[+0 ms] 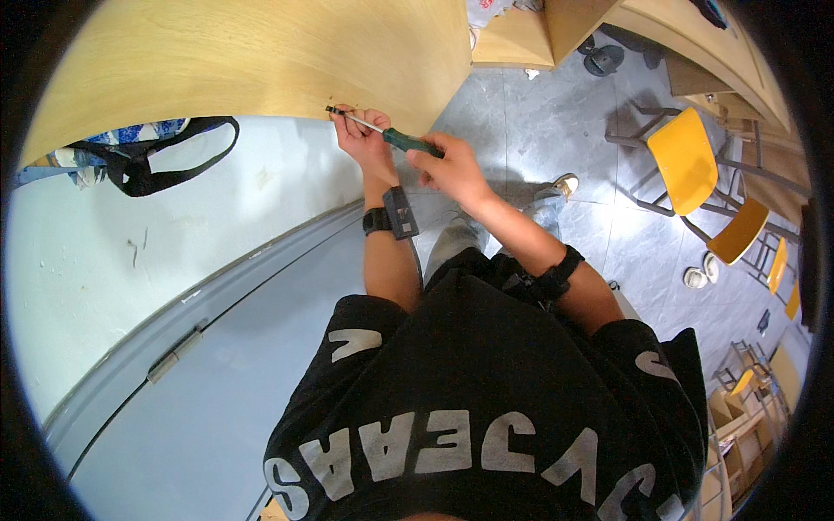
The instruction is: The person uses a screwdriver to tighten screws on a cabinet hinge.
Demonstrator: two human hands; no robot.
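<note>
My right hand [452, 167] is wrapped round the dark green handle of a screwdriver [401, 141]. Its metal shaft slants up and left across the fingers of my left hand [359, 132]. Those fingers are curled together by the shaft's tip; what they grip, if anything, is hidden. A small black fitting [334, 109] shows at the tip, against the edge of a light wooden panel [261, 52].
A black strap [187, 161] hangs below the panel on the left, beside a pale wall [261, 182]. A grey door [217, 347] with a hinge lies lower left. Yellow chairs [682, 161] stand on the right, with shoes [695, 277] on the grey tiled floor [512, 113].
</note>
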